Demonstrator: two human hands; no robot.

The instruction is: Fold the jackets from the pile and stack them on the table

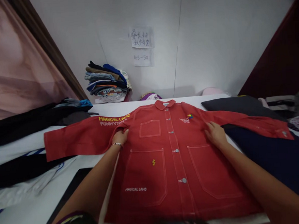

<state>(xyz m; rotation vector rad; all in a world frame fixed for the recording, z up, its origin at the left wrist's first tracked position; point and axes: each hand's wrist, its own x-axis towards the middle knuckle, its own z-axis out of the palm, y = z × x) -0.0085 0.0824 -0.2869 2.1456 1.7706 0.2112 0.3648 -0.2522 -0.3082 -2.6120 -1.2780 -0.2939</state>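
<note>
Head view: right fingers [212, 128] and partly hidden left fingers [124, 135] touch the red jacket [168, 158]; grip impossible to tell.

A white counter [115, 107] is carrying a red jacket [175, 171], which is lying spread front-up. Black garments [24, 117] are lying on the left, near a flat black item [69, 196]; navy cloth [276, 161] and a dark grey garment [238, 105] are lying on the right.

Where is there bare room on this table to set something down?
Lower left, white tabletop shows between the blurred white-and-blue fabric and the flat black panel; a narrow strip runs behind the red fabric button-up shirt. It's crowded right, where one sleeve overlies dark-grey fabric and navy-blue fabric.
</note>
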